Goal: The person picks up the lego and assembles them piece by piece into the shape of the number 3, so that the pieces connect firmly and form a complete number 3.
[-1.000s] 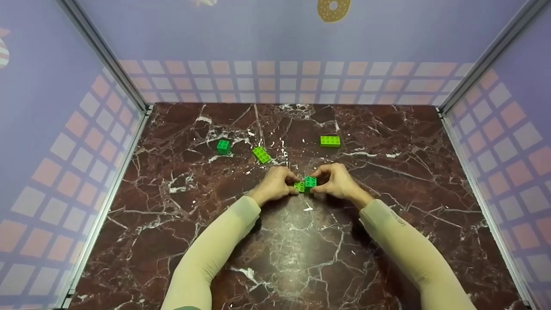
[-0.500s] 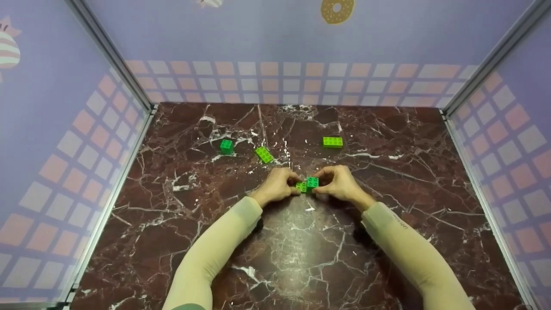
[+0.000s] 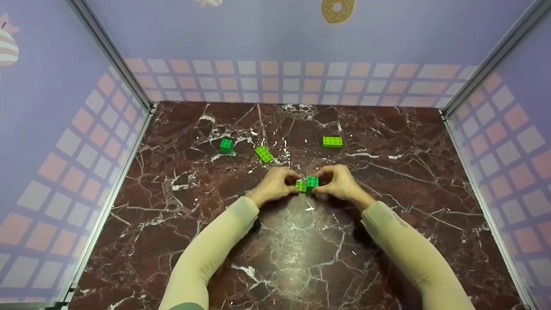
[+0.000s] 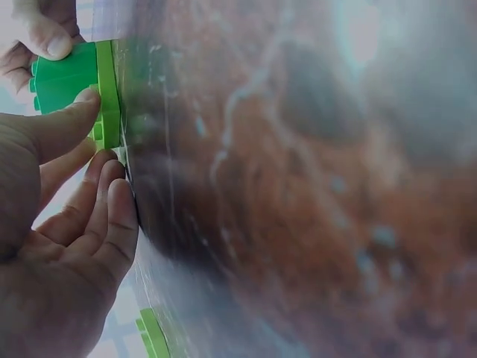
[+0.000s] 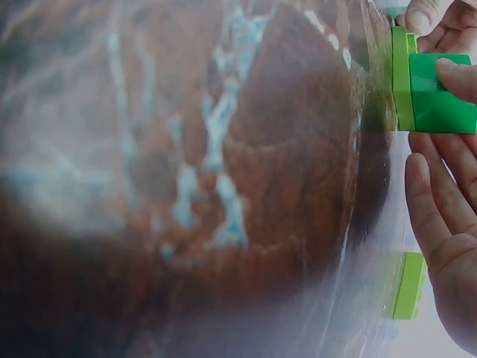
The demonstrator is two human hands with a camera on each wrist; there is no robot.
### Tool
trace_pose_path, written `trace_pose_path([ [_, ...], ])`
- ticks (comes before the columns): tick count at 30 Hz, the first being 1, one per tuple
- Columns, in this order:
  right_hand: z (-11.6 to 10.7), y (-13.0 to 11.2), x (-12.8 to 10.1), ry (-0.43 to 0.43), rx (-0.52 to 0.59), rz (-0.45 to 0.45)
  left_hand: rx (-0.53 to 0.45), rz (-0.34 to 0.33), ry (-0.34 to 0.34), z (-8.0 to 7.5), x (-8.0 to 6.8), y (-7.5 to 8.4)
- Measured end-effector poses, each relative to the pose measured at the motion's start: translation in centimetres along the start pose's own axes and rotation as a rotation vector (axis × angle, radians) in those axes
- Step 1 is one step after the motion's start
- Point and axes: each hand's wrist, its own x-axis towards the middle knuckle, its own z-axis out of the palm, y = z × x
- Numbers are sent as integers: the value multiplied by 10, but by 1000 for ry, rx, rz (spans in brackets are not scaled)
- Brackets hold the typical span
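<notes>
My left hand pinches the left end of a flat lime-green toy building brick that lies on the table. On the right half of that brick stands a taller, darker green building brick, four-sided and studded. Its sides are held between the thumb and fingers of my right hand. In the right wrist view, the dark green brick sits against the lime brick with no visible gap. From the left wrist, the thumb of my left hand appears near where the two bricks meet.
Farther back on the dark red marbled table lie a second dark green brick, a slanted lime brick and another lime brick. Purple panels with a checked band enclose the back and both sides.
The head view has shifted slightly. Both hands keep their grip on the two bricks at nearly the same spot, and the other bricks have not moved.
</notes>
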Motion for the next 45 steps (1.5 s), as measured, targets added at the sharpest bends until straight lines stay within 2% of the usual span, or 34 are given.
trace_pose_path([
  [6,0,0,-1,-4,12,15,-37,-8,0,-20,-13,24],
  [10,0,-1,0,-7,16,21,-27,-30,12,-27,-17,26],
  [21,-1,-1,1,-15,7,16,-39,-47,104,-51,-19,13],
  [26,-1,0,1,-21,8,19,-25,-51,155,-63,-19,2],
  [27,-1,0,1,-22,12,18,-26,-34,169,-61,-16,-11],
  [30,-1,1,2,-25,21,16,-12,-34,197,-66,-16,-16],
  [33,-1,1,2,-32,34,19,-6,-47,206,-70,-16,-22],
  [34,-1,2,2,-34,37,20,0,-70,204,-74,-19,-13],
  [45,-2,0,1,-32,46,4,28,-157,201,-86,-11,-30],
])
